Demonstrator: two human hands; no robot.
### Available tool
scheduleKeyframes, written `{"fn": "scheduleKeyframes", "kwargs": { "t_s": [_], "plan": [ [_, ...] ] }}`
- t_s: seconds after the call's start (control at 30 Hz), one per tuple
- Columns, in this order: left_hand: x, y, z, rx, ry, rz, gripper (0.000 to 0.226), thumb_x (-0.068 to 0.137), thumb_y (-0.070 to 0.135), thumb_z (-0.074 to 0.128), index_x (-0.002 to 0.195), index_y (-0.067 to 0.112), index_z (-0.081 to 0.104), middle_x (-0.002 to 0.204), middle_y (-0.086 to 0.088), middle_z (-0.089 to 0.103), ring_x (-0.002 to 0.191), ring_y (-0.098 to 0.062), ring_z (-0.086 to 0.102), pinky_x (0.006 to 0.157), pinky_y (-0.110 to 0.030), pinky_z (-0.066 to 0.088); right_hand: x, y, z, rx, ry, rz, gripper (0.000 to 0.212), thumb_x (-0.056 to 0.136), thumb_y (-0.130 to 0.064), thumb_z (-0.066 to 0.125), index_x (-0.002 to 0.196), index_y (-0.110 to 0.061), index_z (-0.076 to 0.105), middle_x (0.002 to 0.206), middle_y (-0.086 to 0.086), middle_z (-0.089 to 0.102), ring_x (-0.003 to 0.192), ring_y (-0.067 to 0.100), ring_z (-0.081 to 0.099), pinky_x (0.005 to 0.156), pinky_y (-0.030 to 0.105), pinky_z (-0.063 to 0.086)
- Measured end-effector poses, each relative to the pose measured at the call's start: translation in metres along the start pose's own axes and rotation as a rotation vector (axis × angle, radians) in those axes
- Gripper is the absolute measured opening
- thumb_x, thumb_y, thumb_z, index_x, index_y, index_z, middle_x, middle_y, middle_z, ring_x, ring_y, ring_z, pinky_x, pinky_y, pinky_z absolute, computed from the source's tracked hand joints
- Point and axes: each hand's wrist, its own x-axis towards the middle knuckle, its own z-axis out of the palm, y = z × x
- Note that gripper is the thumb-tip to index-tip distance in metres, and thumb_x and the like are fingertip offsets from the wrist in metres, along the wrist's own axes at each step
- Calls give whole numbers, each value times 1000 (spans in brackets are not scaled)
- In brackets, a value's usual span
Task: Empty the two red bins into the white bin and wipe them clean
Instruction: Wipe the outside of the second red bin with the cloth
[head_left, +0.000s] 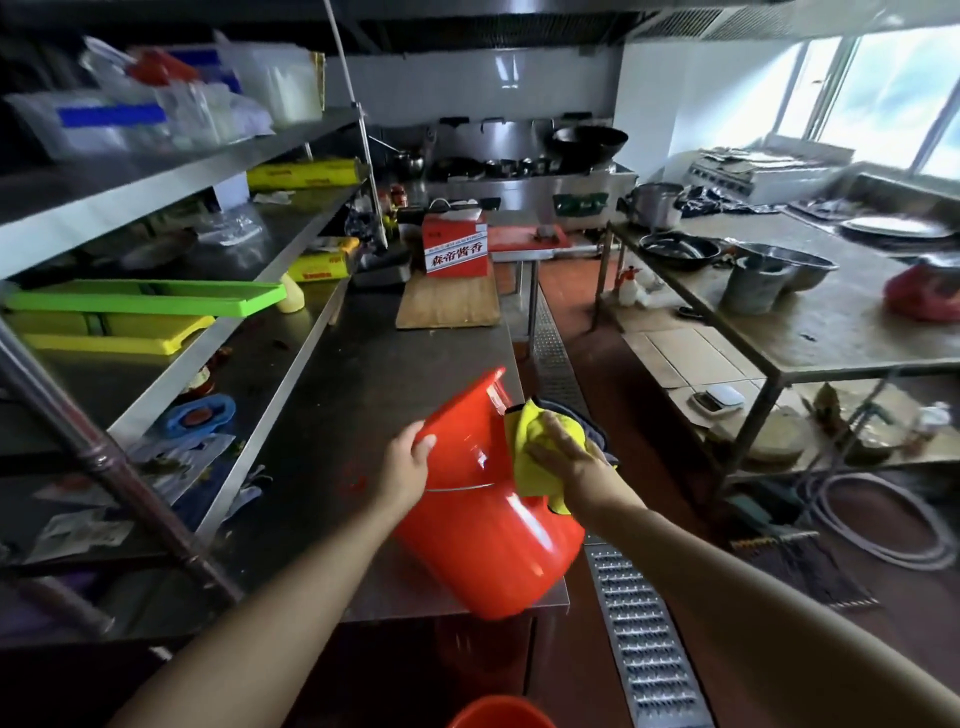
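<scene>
A red bin (488, 545) stands tilted on the right edge of the steel counter (322, 467), its lid (462, 415) swung up. My left hand (408, 465) grips the lid's near edge. My right hand (569, 460) presses a yellow cloth (535, 457) flat against the bin's right side, just below the lid. The rim of a second red bin (498, 713) shows at the bottom edge of the view. No white bin is in view.
Steel shelves (156, 291) with green and yellow trays line the left. A wooden board (449, 304) and a red box (456, 249) lie farther along the counter. A floor drain grate (639, 634) runs to the right, and beyond it is a table (810, 322) with metal bowls.
</scene>
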Motion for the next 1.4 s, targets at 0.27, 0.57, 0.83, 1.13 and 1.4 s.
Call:
{"fn": "scheduleKeyframes", "kwargs": {
  "t_s": [0.27,0.57,0.83,1.13,1.4],
  "plan": [
    [-15,-55,25,-256,-161,-279,44,105,18,42,146,4,40,147,-19,46,134,-27,44,104,-25,31,-6,-2,41,-144,-105,-83,81,94,-7,55,151,-54,22,153,-29,-25,148,34,17,102,48,47],
    [-25,-86,26,280,-318,271,90,90,61,53,157,24,6,164,-2,2,149,-20,13,116,-30,18,-7,-2,57,-125,-50,-24,92,87,8,48,154,-50,21,159,-24,-24,152,38,4,107,52,43],
    [5,-67,3,208,51,250,52,98,15,55,147,8,41,150,-15,42,138,-34,39,110,-39,34,-18,-2,64,-288,-98,-106,87,91,3,42,153,-53,17,159,-21,-26,152,44,-6,106,48,45],
    [7,-69,6,166,-225,249,45,104,20,46,147,11,42,120,-17,63,109,-30,61,89,-31,44,6,-22,58,-390,-48,-36,71,87,-28,59,153,-40,34,166,-13,15,153,37,-9,111,74,4],
    [16,-61,-3,70,-296,214,44,102,9,47,145,4,41,113,-23,66,105,-33,62,90,-35,43,37,-26,60,-470,-157,-425,78,89,-20,52,155,-48,20,167,-9,4,155,30,0,122,55,10]
  ]
}}
